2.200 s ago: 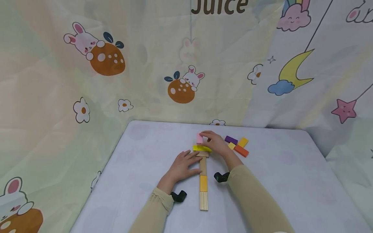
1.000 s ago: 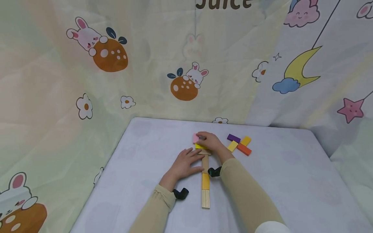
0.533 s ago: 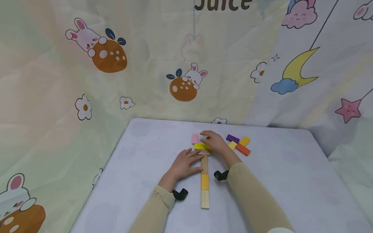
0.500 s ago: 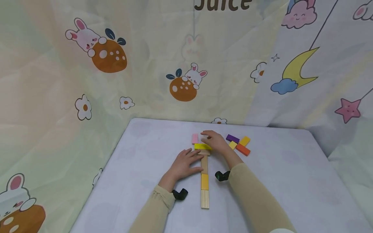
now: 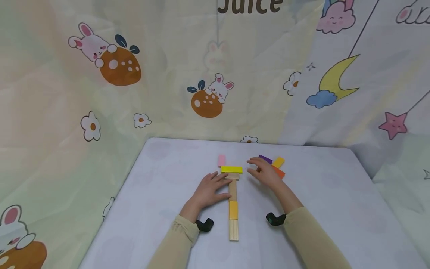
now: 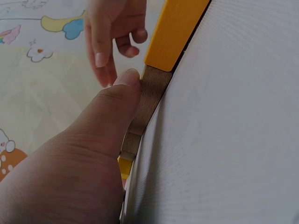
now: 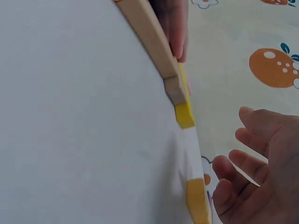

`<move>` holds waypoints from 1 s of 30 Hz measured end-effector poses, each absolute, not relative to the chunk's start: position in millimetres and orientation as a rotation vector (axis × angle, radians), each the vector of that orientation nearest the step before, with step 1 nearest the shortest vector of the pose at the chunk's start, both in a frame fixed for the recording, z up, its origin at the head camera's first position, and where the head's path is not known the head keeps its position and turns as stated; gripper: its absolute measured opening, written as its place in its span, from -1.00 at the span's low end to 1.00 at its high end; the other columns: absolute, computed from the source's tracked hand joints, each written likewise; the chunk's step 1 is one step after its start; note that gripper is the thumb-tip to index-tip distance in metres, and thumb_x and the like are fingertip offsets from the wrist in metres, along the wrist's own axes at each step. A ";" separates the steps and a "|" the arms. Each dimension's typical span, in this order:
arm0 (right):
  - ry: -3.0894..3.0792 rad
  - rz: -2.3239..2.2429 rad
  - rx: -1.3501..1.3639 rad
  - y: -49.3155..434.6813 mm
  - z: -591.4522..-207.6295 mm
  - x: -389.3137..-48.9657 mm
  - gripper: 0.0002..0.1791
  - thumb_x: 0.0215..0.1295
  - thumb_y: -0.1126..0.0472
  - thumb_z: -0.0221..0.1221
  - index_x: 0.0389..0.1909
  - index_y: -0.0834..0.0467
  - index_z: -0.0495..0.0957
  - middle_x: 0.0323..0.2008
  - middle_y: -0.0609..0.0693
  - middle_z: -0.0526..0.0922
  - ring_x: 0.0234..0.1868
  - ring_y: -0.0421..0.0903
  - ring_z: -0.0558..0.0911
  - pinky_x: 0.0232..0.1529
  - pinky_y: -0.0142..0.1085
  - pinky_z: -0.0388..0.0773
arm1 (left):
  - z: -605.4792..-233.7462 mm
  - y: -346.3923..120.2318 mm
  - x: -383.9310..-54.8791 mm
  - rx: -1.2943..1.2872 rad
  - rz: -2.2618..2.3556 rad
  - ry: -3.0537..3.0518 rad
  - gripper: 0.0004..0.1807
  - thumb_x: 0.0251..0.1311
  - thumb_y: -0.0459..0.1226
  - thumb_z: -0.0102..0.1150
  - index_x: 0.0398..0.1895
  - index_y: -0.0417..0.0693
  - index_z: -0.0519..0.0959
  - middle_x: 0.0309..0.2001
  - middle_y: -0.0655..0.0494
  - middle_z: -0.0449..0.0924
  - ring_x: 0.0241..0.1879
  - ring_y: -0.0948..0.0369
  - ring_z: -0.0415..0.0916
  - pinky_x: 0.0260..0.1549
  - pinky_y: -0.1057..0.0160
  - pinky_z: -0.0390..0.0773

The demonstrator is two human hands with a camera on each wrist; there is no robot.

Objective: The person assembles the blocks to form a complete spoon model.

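Observation:
A line of wooden blocks runs down the white table: a pale block [image 5: 233,230], an orange-yellow block [image 5: 233,210] and a tan block [image 5: 233,191]. Across its far end lie a short tan block [image 5: 233,176] and a bright yellow block [image 5: 231,170]. Just beyond them, to the left, is a pink block [image 5: 221,160]. My left hand [image 5: 209,190] lies along the line's left side with fingers spread, its thumb [image 6: 126,79] against the tan block. My right hand [image 5: 267,174] holds nothing, fingers loosely bent, above the table right of the yellow block.
Partly behind my right hand lies a loose group: a purple block [image 5: 266,159], a yellow-orange block [image 5: 278,162] and a red-orange block [image 5: 279,172]. A light yellow block [image 7: 198,200] shows in the right wrist view. A printed cloth [image 5: 168,74] hangs behind the table [image 5: 161,157].
My right hand set the pink block down left of where it was held, let it go, then moved right toward the loose blocks. My left hand stays by the line.

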State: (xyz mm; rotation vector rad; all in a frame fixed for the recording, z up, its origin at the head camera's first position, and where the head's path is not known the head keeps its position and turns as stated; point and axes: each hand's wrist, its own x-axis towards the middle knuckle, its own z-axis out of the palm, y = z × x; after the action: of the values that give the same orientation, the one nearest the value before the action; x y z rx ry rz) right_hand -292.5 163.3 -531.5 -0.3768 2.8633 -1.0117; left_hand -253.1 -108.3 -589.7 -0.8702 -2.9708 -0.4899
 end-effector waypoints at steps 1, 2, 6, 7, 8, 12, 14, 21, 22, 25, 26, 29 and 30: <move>2.878 -0.998 -0.394 167.3 -534.0 -289.6 -0.49 0.40 0.00 0.19 0.32 0.06 0.47 0.38 0.09 0.39 0.00 0.05 0.57 0.00 -0.08 0.66 | -589.5 -108.8 -252.8 -0.868 -0.499 -2.970 -0.30 0.23 0.39 -0.04 0.43 0.52 0.29 0.53 0.38 0.12 0.54 0.00 0.04 0.51 -0.11 0.05; 2.890 -0.993 -0.409 171.1 -535.9 -286.2 -0.49 0.40 0.01 0.19 0.31 0.07 0.47 0.39 0.11 0.39 -0.02 0.04 0.58 0.00 -0.08 0.65 | -589.0 -109.3 -252.4 -0.864 -0.507 -2.971 -0.30 0.23 0.38 -0.03 0.43 0.52 0.29 0.53 0.37 0.13 0.54 0.00 0.04 0.51 -0.12 0.05; 2.936 -0.995 -0.427 185.0 -541.2 -272.7 -0.49 0.38 0.03 0.21 0.29 0.10 0.49 0.39 0.14 0.38 -0.14 -0.02 0.58 -0.10 -0.15 0.63 | -585.9 -111.7 -251.0 -0.848 -0.516 -2.981 -0.29 0.22 0.37 -0.01 0.43 0.51 0.29 0.53 0.37 0.13 0.54 0.01 0.03 0.52 -0.10 0.03; 2.945 -0.992 -0.420 188.0 -542.6 -269.8 -0.50 0.38 0.03 0.21 0.29 0.10 0.49 0.39 0.14 0.38 -0.16 -0.03 0.57 -0.11 -0.16 0.62 | -585.2 -112.2 -250.9 -0.845 -0.514 -2.986 -0.29 0.22 0.37 -0.01 0.43 0.51 0.29 0.53 0.37 0.12 0.55 0.02 0.02 0.52 -0.08 0.02; 2.949 -0.995 -0.411 190.5 -543.2 -266.8 -0.50 0.38 0.03 0.21 0.29 0.09 0.49 0.39 0.14 0.38 -0.15 -0.03 0.57 -0.10 -0.16 0.62 | -584.3 -112.8 -250.8 -0.843 -0.515 -2.987 -0.29 0.22 0.37 0.00 0.43 0.51 0.29 0.53 0.37 0.12 0.55 0.02 0.02 0.52 -0.08 0.02; 2.932 -0.980 -0.376 196.8 -547.6 -258.7 -0.49 0.41 -0.01 0.17 0.31 0.07 0.47 0.40 0.14 0.35 0.05 0.09 0.58 0.04 -0.04 0.63 | -583.3 -114.0 -250.8 -0.846 -0.513 -2.987 -0.29 0.22 0.37 -0.01 0.44 0.50 0.29 0.53 0.38 0.12 0.55 0.03 0.01 0.53 -0.07 0.00; 2.902 -0.977 -0.345 197.3 -549.3 -254.9 -0.49 0.42 -0.03 0.15 0.32 0.06 0.46 0.41 0.13 0.34 0.21 0.15 0.51 0.16 0.06 0.57 | -583.4 -114.1 -250.6 -0.850 -0.528 -2.981 -0.29 0.22 0.37 0.00 0.43 0.50 0.30 0.53 0.37 0.12 0.55 0.02 0.02 0.53 -0.08 0.00; 2.905 -0.961 -0.352 199.8 -558.7 -244.6 -0.56 0.45 -0.05 0.10 0.24 0.04 0.53 0.37 0.07 0.41 0.34 0.16 0.44 0.32 0.18 0.39 | -587.4 -111.8 -250.5 -0.855 -0.540 -2.982 -0.29 0.23 0.37 -0.02 0.44 0.52 0.27 0.54 0.38 0.10 0.55 0.04 0.00 0.53 -0.07 0.00; 2.912 -0.963 -0.366 201.0 -559.8 -243.3 -0.58 0.45 -0.03 0.11 0.22 0.04 0.55 0.35 0.07 0.43 0.34 0.16 0.44 0.31 0.18 0.40 | -587.9 -111.5 -250.5 -0.857 -0.541 -2.980 -0.29 0.23 0.38 -0.02 0.44 0.52 0.27 0.54 0.39 0.09 0.55 0.03 0.00 0.53 -0.08 0.00; 2.918 -0.977 -0.373 203.4 -560.9 -238.2 -0.64 0.42 -0.01 0.15 0.14 0.00 0.60 0.30 0.01 0.49 0.26 0.10 0.50 0.25 0.11 0.49 | -589.6 -110.5 -250.9 -0.874 -0.543 -2.959 -0.29 0.23 0.38 -0.03 0.44 0.52 0.27 0.54 0.38 0.10 0.54 0.02 0.02 0.52 -0.09 0.03; 2.918 -0.983 -0.375 203.7 -560.8 -236.5 -0.66 0.41 0.00 0.16 0.12 0.00 0.61 0.28 0.00 0.50 0.24 0.08 0.52 0.22 0.09 0.52 | -589.4 -110.2 -251.0 -0.876 -0.545 -2.954 -0.29 0.23 0.38 -0.03 0.44 0.52 0.27 0.54 0.37 0.11 0.54 0.01 0.03 0.51 -0.10 0.03; 2.913 -0.996 -0.391 204.6 -560.5 -233.0 -0.68 0.40 0.02 0.18 0.11 -0.01 0.63 0.24 -0.03 0.53 0.18 0.03 0.55 0.16 0.04 0.58 | -589.8 -109.2 -251.2 -0.881 -0.532 -2.941 -0.29 0.23 0.38 -0.03 0.44 0.51 0.28 0.53 0.37 0.12 0.53 0.01 0.04 0.51 -0.10 0.06; 2.912 -0.996 -0.407 204.9 -560.4 -232.2 -0.68 0.40 0.03 0.18 0.11 -0.01 0.62 0.24 -0.02 0.53 0.17 0.03 0.55 0.14 0.04 0.58 | -589.8 -109.0 -251.3 -0.881 -0.531 -2.939 -0.29 0.23 0.37 -0.03 0.44 0.51 0.28 0.53 0.37 0.12 0.53 0.00 0.05 0.50 -0.10 0.06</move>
State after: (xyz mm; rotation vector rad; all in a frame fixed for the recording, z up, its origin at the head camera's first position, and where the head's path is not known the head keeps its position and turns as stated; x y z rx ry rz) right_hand -232.2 204.9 -560.4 -0.4065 2.9123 -0.9958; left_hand -251.3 -109.0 -589.8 -0.8806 -2.9388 -0.5308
